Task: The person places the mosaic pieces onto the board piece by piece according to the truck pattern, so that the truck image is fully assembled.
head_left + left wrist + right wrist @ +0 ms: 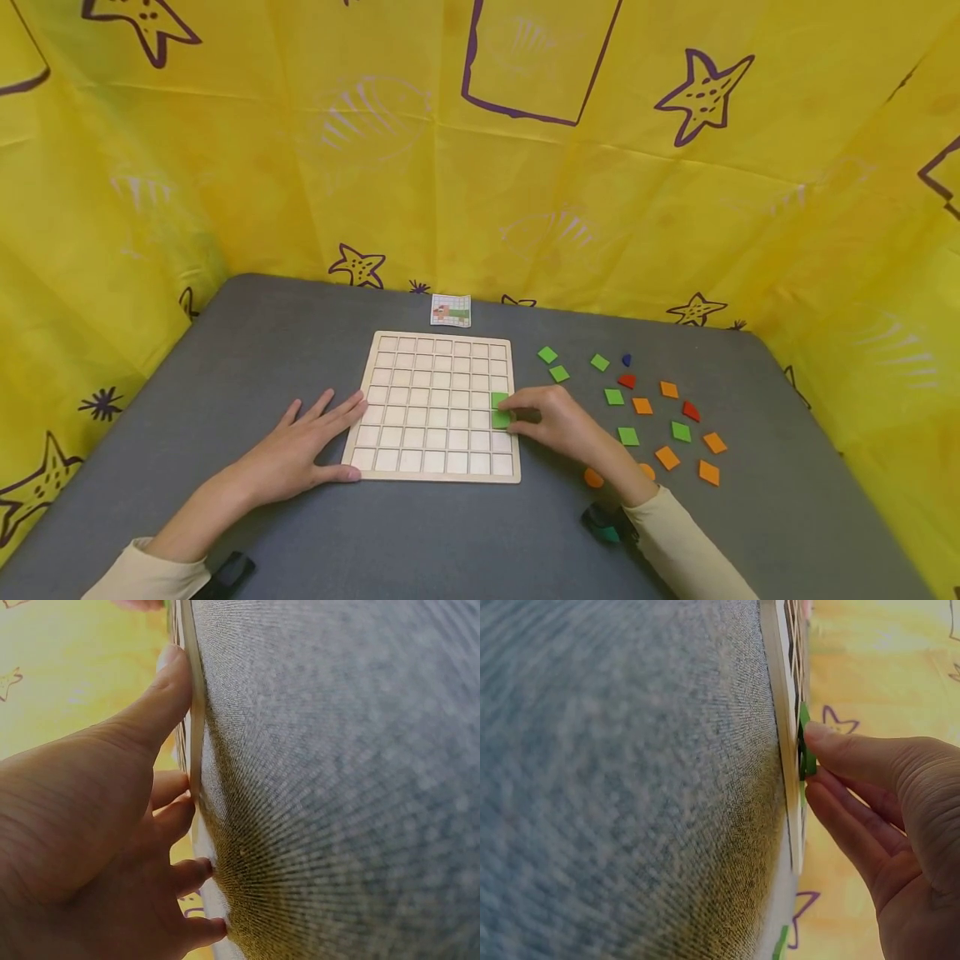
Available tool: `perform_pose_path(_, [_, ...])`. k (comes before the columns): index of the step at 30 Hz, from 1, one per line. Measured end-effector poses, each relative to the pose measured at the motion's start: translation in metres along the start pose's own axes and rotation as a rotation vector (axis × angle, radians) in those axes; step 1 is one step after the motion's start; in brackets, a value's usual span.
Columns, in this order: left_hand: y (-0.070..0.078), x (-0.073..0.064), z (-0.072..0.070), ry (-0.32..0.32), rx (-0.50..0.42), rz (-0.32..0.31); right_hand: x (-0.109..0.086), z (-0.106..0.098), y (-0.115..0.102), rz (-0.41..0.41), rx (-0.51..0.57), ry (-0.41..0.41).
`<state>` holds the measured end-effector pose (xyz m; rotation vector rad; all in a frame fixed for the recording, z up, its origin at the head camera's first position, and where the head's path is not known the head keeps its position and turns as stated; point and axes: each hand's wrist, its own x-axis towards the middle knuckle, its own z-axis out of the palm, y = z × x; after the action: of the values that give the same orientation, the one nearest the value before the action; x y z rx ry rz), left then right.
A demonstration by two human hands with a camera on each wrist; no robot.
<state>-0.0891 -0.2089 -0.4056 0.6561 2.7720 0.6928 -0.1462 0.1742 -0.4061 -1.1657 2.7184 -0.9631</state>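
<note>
A wooden grid board (431,477) with square cells lies on the table. Two green tiles are at its right-hand column: an upper green tile (498,399) and a lower green tile (500,420). My right hand (558,422) pinches the lower one between thumb and fingers; in the right wrist view this green tile (807,746) stands tilted at the board's surface. With fingers spread, my left hand (296,450) rests at the board's left edge. The left wrist view shows the left thumb (174,682) against the board's side.
Right of the board lie loose green tiles (614,397), orange square tiles (667,457), red pieces (691,411), a blue piece (626,360) and orange round pieces (593,477). A small picture card (451,311) lies behind the board. Yellow patterned cloth (420,183) surrounds the grey table (300,325).
</note>
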Motion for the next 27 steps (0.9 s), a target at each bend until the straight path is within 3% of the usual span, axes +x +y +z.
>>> perform_pose_path(17, [0.0010, 0.0001, -0.0009, -0.002, -0.001, -0.002, -0.0015, 0.0006, -0.0007, 0.010, -0.003, -0.001])
perform_pose_path(27, [0.0016, 0.0001, -0.0010, -0.001, 0.005, -0.004, -0.0008, -0.0026, 0.0034, -0.030, -0.026, 0.023])
